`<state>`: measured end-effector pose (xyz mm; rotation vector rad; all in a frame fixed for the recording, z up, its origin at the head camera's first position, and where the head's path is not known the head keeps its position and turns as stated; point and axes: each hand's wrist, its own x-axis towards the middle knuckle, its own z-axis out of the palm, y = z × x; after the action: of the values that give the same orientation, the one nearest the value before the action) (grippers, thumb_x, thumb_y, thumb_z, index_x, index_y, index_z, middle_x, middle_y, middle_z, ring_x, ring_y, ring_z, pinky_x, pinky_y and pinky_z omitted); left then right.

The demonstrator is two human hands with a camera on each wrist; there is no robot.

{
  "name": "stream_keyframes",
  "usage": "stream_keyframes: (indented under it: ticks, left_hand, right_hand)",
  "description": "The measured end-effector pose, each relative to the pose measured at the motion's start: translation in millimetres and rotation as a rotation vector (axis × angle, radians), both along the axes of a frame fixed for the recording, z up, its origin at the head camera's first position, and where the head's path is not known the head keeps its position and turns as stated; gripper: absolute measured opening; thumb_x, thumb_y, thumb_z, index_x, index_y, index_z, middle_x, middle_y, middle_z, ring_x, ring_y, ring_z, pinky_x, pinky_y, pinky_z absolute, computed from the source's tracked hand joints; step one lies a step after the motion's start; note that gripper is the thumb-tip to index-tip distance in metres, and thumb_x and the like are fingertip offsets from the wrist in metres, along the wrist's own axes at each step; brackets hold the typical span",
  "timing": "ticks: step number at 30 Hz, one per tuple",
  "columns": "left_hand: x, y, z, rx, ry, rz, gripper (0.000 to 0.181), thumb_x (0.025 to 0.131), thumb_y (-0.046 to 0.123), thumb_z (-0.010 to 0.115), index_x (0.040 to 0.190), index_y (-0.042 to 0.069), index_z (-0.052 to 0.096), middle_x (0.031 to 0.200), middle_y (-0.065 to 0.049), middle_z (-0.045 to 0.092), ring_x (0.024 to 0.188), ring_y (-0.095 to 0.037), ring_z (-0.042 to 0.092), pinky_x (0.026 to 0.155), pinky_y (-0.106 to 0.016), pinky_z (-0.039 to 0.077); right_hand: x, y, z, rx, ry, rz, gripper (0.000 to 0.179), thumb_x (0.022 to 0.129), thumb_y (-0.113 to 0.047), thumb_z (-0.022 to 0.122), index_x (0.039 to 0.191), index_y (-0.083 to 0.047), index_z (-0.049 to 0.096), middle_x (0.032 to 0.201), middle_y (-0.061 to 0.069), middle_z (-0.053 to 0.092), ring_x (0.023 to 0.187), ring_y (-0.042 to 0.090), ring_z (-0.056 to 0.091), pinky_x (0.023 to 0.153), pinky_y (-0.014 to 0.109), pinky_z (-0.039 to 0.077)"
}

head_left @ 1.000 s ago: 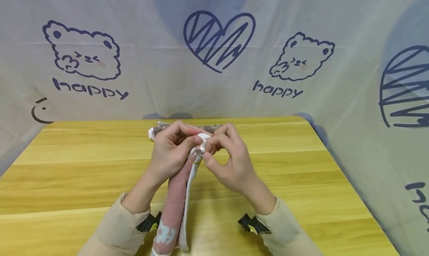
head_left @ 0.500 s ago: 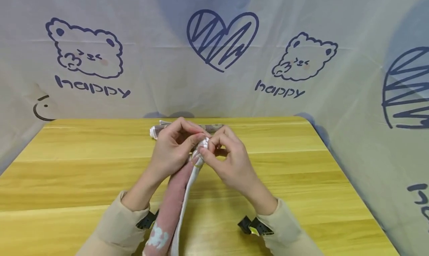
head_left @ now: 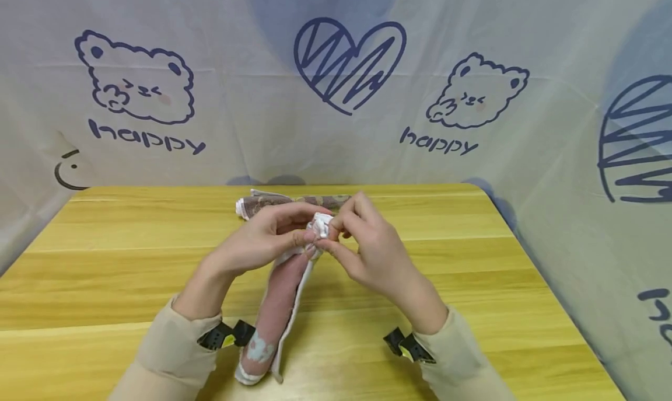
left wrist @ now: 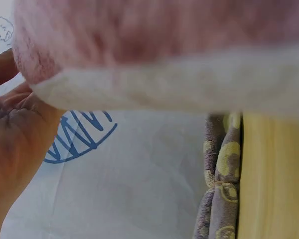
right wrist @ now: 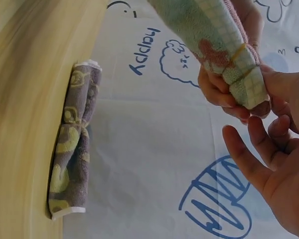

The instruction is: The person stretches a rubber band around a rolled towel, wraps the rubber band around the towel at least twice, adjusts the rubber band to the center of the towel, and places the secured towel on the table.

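A rolled pink towel [head_left: 280,302] slants from near me up to both hands, its lower end showing a pale blue patch. My left hand [head_left: 257,237] grips its far end between thumb and fingers. Opposite it, my right hand [head_left: 370,249] pinches the same bunched white end with thumb and forefinger. In the right wrist view the towel's other face [right wrist: 189,25] is pale green with a red patch, and a thin yellowish band [right wrist: 241,64] crosses it near the tip. The left wrist view is partly covered by the blurred pink roll [left wrist: 139,30].
Behind my hands a rolled brown and yellow towel [head_left: 265,204], drawn in at its middle, lies along the back of the wooden table [head_left: 451,272]. A white cloth [head_left: 252,97] printed with bears and hearts hangs beyond the table's far edge.
My left hand has tipped lower and its wrist has moved left. The towel's white end now pokes up between the fingers, and its near end has swung back into view.
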<state>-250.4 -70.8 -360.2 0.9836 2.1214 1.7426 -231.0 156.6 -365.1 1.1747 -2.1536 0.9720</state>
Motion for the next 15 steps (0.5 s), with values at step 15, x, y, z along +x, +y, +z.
stream_keyframes:
  ticks: [15]
  left_hand:
    - [0.8, 14.4, -9.6, 0.044, 0.51, 0.254, 0.021, 0.089, -0.015, 0.071, 0.107, -0.004, 0.067, 0.106, -0.015, 0.073, 0.091, -0.024, 0.072, 0.076, -0.033, 0.063]
  right_hand:
    - [-2.2, 2.4, -1.6, -0.14, -0.399, 0.055, 0.016, 0.096, -0.004, 0.072, 0.086, -0.008, 0.06, 0.095, 0.007, 0.05, 0.089, 0.021, 0.057, 0.074, 0.03, 0.058]
